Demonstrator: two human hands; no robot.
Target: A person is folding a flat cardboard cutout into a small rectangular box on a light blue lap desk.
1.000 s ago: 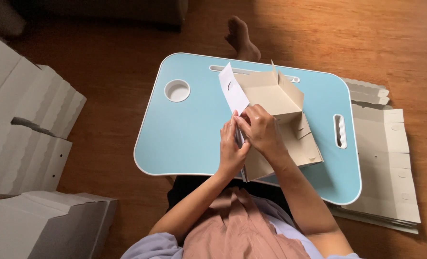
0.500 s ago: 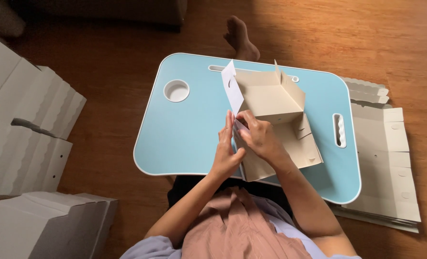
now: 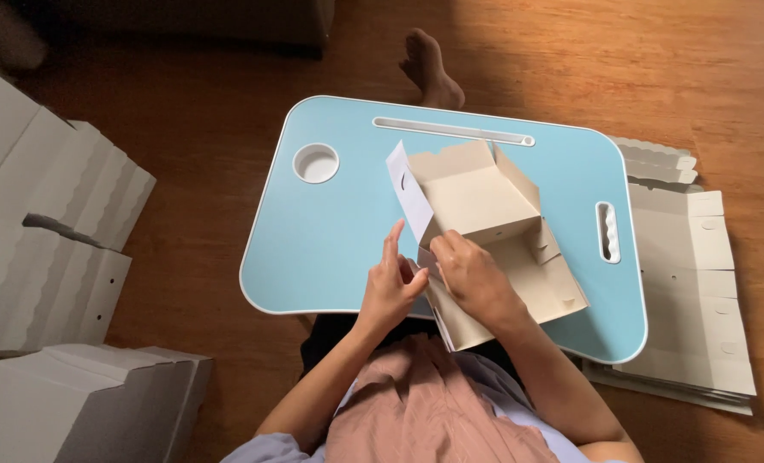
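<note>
A half-folded cardboard box [image 3: 485,206], brown inside and white outside, lies on a light blue lap table [image 3: 330,231]. One white side flap stands up at the box's left edge. My left hand [image 3: 391,287] is at the box's near left corner, fingers spread and touching the flap's lower edge. My right hand [image 3: 472,279] presses on the same corner from inside the box, fingers curled over the cardboard fold. The box's near panel overhangs the table edge toward my lap.
Finished white boxes [image 3: 39,231] are stacked on the wooden floor at the left, with more at the lower left [image 3: 82,411]. Flat unfolded cardboard sheets [image 3: 691,283] lie on the floor at the right. A bare foot [image 3: 429,69] shows beyond the table. A round cup recess [image 3: 316,162] is in the table.
The upright white flap has been pushed further from me and now stands lower. Both hands have shifted slightly down to the box's near left corner.
</note>
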